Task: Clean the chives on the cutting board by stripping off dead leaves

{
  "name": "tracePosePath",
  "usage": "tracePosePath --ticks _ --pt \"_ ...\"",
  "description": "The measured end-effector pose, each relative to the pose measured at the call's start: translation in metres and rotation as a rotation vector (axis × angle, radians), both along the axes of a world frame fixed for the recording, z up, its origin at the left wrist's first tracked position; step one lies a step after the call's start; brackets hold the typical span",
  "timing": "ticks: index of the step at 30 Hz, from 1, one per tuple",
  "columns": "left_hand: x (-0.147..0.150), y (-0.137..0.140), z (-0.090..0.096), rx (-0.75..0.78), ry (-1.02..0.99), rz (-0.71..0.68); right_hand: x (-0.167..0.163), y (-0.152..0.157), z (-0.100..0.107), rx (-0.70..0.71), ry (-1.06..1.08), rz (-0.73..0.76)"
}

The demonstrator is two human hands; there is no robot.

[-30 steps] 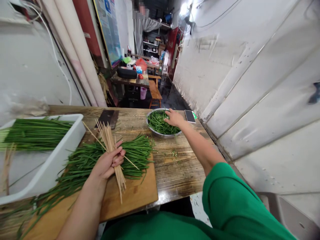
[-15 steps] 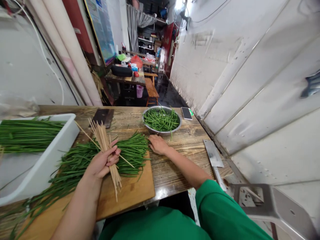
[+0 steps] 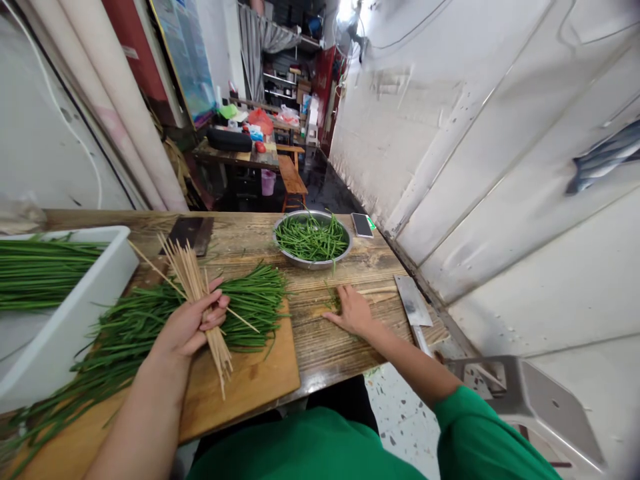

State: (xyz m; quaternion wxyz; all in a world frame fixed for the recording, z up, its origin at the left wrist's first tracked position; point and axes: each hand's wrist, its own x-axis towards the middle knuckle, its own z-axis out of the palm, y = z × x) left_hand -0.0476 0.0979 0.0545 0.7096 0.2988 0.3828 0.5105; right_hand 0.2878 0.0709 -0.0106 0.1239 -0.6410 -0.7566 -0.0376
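My left hand [image 3: 203, 317] is closed around a bundle of thin wooden skewers [image 3: 186, 270], a few of which stick out at an angle. Beneath it, long green garlic chives [image 3: 255, 300] lie across a wooden cutting board [image 3: 255, 373]. My right hand [image 3: 354, 311] rests palm down on the tabletop with its fingers apart. Small green scraps [image 3: 334, 300] lie at its fingertips. Beyond the board stands a metal bowl [image 3: 313, 264] full of cut green stems [image 3: 315, 237].
A white tub [image 3: 95, 293] with more chives is at the left. A cleaver [image 3: 414, 303] lies near the table's right edge, and a phone [image 3: 363, 225] beside the bowl. Behind the tub is a dark flat block [image 3: 193, 233]. A grey stool [image 3: 540, 400] stands at the lower right.
My right hand has moved right and toward me across the tabletop, away from the chive ends, with green scraps now at its fingers. My left hand keeps its hold on the skewers.
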Motion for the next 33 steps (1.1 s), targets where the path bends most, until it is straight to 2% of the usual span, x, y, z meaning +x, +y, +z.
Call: tracePosePath --ticks 2,5,8,10,12,14,16,18,21,24,27,29,31,33 --pt "0.000 0.000 -0.001 0.010 0.008 0.000 -0.022 0.017 -0.003 -0.034 -0.060 -0.030" --pt "-0.001 0.001 -0.002 0.032 0.014 -0.008 -0.037 0.033 -0.007 -0.066 -0.106 0.020" --pt "-0.001 0.000 -0.002 0.061 0.015 -0.014 -0.030 0.032 -0.007 -0.065 -0.116 0.075" --pt "0.000 0.000 -0.003 0.074 0.012 -0.018 -0.019 0.029 0.002 -0.048 -0.121 0.091" --pt "0.000 0.000 -0.004 0.063 0.001 -0.015 -0.009 0.037 0.024 -0.012 -0.119 0.080" --pt "0.000 0.000 -0.004 0.033 -0.020 -0.008 -0.005 0.058 0.056 0.070 -0.099 0.037" --pt "-0.001 0.000 -0.005 0.019 -0.027 -0.006 -0.008 0.091 0.092 0.291 -0.007 -0.054" --pt "-0.002 0.000 -0.006 0.044 -0.007 -0.014 -0.018 0.125 0.120 0.394 0.039 -0.141" --pt "-0.003 0.001 -0.007 0.097 0.031 -0.032 -0.034 0.152 0.138 0.208 -0.001 -0.093" --pt "-0.003 0.002 -0.008 0.115 0.054 -0.038 -0.033 0.130 0.123 0.222 0.058 -0.092" --pt "-0.003 0.003 -0.009 0.113 0.052 -0.038 -0.013 0.065 0.081 0.217 0.151 -0.059" --pt "-0.003 0.003 -0.009 0.108 0.040 -0.039 0.005 0.011 0.046 0.129 0.120 -0.070" --pt "-0.003 0.004 -0.010 0.104 0.040 -0.039 0.019 -0.038 0.013 -0.015 0.042 -0.154" --pt "-0.003 0.004 -0.011 0.105 0.045 -0.037 0.023 -0.071 -0.010 -0.147 -0.024 -0.245"
